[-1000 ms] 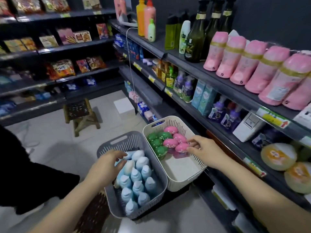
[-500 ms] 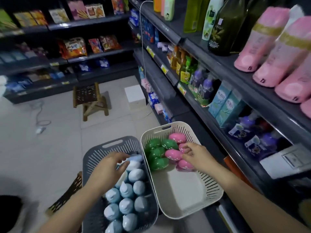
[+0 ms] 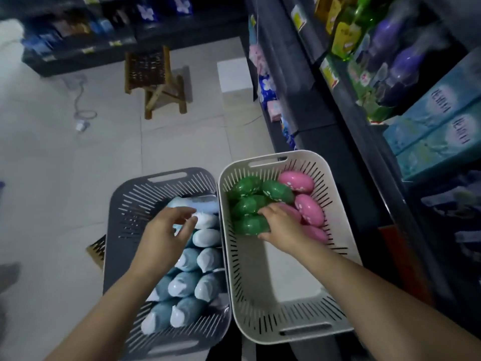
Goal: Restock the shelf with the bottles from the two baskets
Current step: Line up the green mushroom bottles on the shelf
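Two baskets sit side by side below me. The grey basket (image 3: 130, 204) on the left holds several pale blue bottles (image 3: 205, 259). My left hand (image 3: 166, 233) hovers over its far end, fingers loosely spread just above a white-capped bottle (image 3: 208, 221), gripping nothing. The white basket (image 3: 322, 183) on the right holds green bottles (image 3: 247, 207) and pink bottles (image 3: 309, 209) at its far end. My right hand (image 3: 279, 225) reaches in, its fingers curled over the nearest green bottle (image 3: 250, 226), beside the pink ones. The dark shelf (image 3: 364, 142) rises on the right.
The shelf carries purple bottles (image 3: 400, 69), green bottles (image 3: 348, 29) and teal boxes (image 3: 437, 126). A wooden stool (image 3: 153, 79) and a white box (image 3: 234, 76) stand on the tiled floor ahead. A cable with a plug (image 3: 82, 121) lies at the left.
My view has tilted down toward the baskets. My right hand shifted from the pink bottles onto a green one. My left hand stays over the blue bottles.
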{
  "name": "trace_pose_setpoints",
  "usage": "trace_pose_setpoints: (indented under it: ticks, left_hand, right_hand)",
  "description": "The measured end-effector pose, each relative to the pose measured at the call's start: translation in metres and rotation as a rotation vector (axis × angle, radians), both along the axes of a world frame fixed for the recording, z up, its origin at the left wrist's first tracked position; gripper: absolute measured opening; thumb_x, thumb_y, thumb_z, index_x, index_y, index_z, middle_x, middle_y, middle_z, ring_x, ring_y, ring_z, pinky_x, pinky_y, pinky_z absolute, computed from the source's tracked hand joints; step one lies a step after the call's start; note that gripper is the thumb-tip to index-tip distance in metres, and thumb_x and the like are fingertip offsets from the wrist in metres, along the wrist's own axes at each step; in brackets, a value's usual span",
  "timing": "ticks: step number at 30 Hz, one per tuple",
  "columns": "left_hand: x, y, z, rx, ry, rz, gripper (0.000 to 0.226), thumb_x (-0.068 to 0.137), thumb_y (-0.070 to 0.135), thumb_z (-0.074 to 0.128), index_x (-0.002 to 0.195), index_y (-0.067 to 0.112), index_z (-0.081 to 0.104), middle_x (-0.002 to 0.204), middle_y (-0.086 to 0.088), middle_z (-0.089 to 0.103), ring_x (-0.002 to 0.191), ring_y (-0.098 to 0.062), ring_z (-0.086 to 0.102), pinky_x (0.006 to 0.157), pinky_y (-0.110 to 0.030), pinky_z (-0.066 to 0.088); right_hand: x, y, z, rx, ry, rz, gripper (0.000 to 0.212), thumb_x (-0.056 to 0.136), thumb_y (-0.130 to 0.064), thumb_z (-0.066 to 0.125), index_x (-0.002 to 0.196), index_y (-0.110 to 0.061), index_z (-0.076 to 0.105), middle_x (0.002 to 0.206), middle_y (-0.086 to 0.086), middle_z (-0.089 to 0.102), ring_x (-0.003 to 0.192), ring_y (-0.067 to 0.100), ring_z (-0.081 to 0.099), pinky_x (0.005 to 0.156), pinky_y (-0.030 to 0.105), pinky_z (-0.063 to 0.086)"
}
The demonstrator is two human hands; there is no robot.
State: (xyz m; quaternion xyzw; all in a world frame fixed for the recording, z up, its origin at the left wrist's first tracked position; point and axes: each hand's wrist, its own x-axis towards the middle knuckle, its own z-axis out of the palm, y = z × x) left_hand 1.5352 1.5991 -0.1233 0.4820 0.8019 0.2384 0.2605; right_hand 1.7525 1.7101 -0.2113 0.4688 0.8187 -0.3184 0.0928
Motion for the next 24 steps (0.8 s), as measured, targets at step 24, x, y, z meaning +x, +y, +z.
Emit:
trace_pose_setpoints:
  ticks: [24]
  left_hand:
    - [0.024, 0.043, -0.023, 0.106, -0.203, -0.297, 0.045, 0.075, 0.044, 0.067, 0.117, 0.03, 0.059, 0.108, 0.02, 0.057, 0.106, 0.009, 0.052, 0.089, -0.009, 0.043]
  right_hand:
    - [0.012, 0.012, 0.044, -0.072, 0.406, -0.499, 0.052, 0.047, -0.034, 0.091, 0.095, -0.035, 0.069, 0.096, -0.005, 0.072, 0.091, 0.01, 0.067, 0.082, 0.034, 0.056]
